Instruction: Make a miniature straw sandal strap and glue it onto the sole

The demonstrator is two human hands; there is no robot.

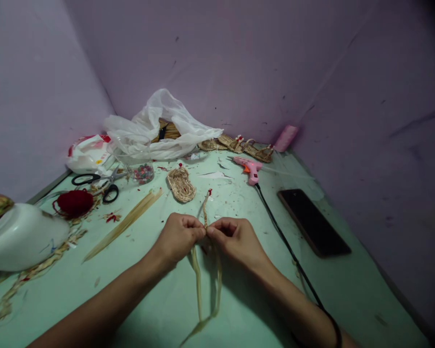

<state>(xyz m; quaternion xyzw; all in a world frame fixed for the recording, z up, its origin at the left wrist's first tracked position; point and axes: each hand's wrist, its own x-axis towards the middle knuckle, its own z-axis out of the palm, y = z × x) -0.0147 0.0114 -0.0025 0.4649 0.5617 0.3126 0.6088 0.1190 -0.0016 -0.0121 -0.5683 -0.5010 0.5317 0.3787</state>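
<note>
My left hand [181, 236] and my right hand [236, 239] meet in the middle, each pinching a thin straw braid [205, 212]. The braid's far end is tied with a bit of red yarn [210, 192]. Loose pale strips [197, 285] hang from under my fingers toward the front of the table. Just beyond my hands lies a small woven sandal sole [181, 184] with a red bead at its tip. A flat bundle of dry strips [125, 222] rests left of my left hand.
A pink glue gun [252, 169] with a black cord and a phone [313, 222] lie at right. At left are scissors [110, 179], a red yarn ball [73, 203], a bead cup [144, 173] and a white pot [25, 237]. A plastic bag [166, 111] and woven sandals [246, 146] sit by the wall.
</note>
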